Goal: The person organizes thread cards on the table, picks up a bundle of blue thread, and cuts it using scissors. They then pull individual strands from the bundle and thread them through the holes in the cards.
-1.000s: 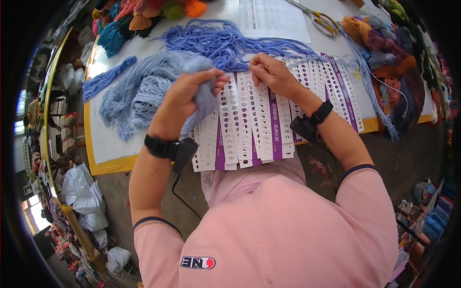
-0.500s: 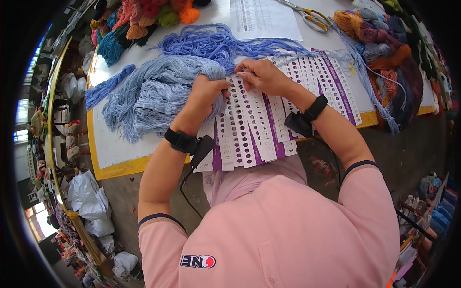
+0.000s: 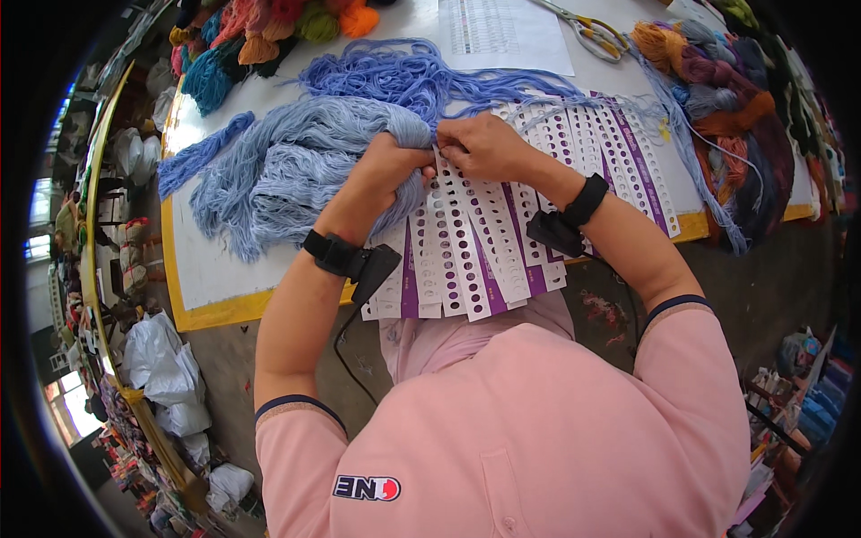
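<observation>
My left hand (image 3: 387,170) is closed at the right end of a large light blue yarn hank (image 3: 305,170), with strands bunched around its fingers. Close beside it, my right hand (image 3: 489,148) has its fingers pinched together over the upper ends of the punched card strips (image 3: 453,242); whatever is in the pinch is too small to make out. White and purple, with rows of round holes, these strips fan out beneath both hands and overhang the table's near edge. Just beyond my hands lies a tangled periwinkle blue yarn hank (image 3: 377,76), its strands trailing right.
The white table (image 3: 215,282) has a yellow edge. Colourful yarn bundles (image 3: 260,40) lie at the far left, more dark and orange hanks (image 3: 717,99) at the right. A printed sheet (image 3: 507,36) and scissors (image 3: 592,36) lie at the back. White bags (image 3: 161,359) stand on the left.
My right hand has drawn its fingers closer together and shifted slightly nearer my left hand. The lower ends of the card strips have shifted slightly. My left hand stays at the light blue yarn.
</observation>
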Available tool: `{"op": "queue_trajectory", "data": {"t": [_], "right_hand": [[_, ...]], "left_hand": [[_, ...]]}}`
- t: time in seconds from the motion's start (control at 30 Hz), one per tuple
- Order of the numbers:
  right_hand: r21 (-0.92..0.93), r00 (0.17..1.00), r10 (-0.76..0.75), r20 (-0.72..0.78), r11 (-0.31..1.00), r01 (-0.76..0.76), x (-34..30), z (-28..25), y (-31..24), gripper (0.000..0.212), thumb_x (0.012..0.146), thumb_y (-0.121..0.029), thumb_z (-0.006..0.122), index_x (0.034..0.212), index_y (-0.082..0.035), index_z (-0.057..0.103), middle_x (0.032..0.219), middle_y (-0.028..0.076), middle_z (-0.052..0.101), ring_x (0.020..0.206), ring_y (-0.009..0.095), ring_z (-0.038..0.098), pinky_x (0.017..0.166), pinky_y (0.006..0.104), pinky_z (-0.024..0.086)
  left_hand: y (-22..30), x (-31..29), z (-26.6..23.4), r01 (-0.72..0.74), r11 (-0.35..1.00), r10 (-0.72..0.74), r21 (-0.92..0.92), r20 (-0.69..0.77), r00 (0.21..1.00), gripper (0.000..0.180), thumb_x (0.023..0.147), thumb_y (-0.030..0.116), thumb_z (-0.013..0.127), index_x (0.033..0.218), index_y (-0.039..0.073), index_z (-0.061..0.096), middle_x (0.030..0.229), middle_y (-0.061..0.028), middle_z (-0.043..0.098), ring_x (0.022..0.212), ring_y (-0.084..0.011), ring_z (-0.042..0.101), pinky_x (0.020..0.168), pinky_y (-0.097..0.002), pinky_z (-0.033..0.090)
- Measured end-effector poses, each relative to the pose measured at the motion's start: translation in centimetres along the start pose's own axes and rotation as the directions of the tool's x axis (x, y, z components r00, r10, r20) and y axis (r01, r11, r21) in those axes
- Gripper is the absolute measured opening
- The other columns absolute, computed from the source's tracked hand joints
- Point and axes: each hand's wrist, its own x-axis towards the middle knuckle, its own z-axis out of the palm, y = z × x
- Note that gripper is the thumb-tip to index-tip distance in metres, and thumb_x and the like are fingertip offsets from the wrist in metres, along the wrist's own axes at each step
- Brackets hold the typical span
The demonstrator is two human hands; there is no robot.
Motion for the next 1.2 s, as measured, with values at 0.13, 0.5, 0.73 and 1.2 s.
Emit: {"op": "queue_trajectory", "data": {"t": [0.13,0.5,0.73,1.2], "right_hand": [[-0.075,1.000,0.024,-0.016,0.997,-0.025,0.2,0.5,-0.5,0.015,0.085,-0.020,0.058,0.090,-0.006,0.062,0.080,0.015,0.067,0.079,0.034,0.065,0.071,0.0435,0.050],[0.144,0.989,0.108,0.097,0.982,-0.121,0.0,-0.6,-0.7,0.015,0.093,-0.015,0.053,0.085,-0.003,0.059,0.061,0.007,0.064,0.060,0.025,0.064,0.062,0.0355,0.049],[0.015,0.999,-0.025,0.024,1.000,0.025,-0.6,-0.3,-0.3,0.017,0.091,-0.019,0.058,0.088,-0.002,0.061,0.069,0.012,0.066,0.064,0.025,0.065,0.061,0.0357,0.048],[0.276,0.965,0.187,0.185,0.932,-0.234,-0.8,-1.7,-0.1,0.018,0.094,-0.010,0.053,0.083,-0.001,0.064,0.067,0.004,0.068,0.055,0.011,0.063,0.056,0.0240,0.050]], "left_hand": [[-2.0,1.7,-0.3,-0.112,0.982,0.125,0.155,-0.076,0.989,0.011,0.081,-0.004,0.058,0.088,-0.006,0.066,0.071,-0.0070,0.064,0.057,-0.0143,0.060,0.052,-0.0258,0.048],[-1.0,0.4,-1.6,-0.088,0.784,0.219,0.615,-0.141,0.965,0.013,0.083,0.003,0.064,0.093,-0.006,0.067,0.073,-0.0087,0.066,0.057,-0.0141,0.061,0.056,-0.0287,0.050],[-0.1,-1.0,-2.7,-0.084,0.995,0.081,-0.045,-0.050,0.995,0.017,0.085,0.010,0.069,0.095,-0.003,0.066,0.077,-0.0045,0.064,0.066,-0.0113,0.059,0.056,-0.0253,0.048],[3.4,-1.1,-15.2,-0.196,0.914,0.074,-0.355,-0.329,0.941,0.010,0.085,0.007,0.067,0.092,0.002,0.061,0.075,-0.0028,0.059,0.066,-0.0132,0.058,0.064,-0.0249,0.049]]}}
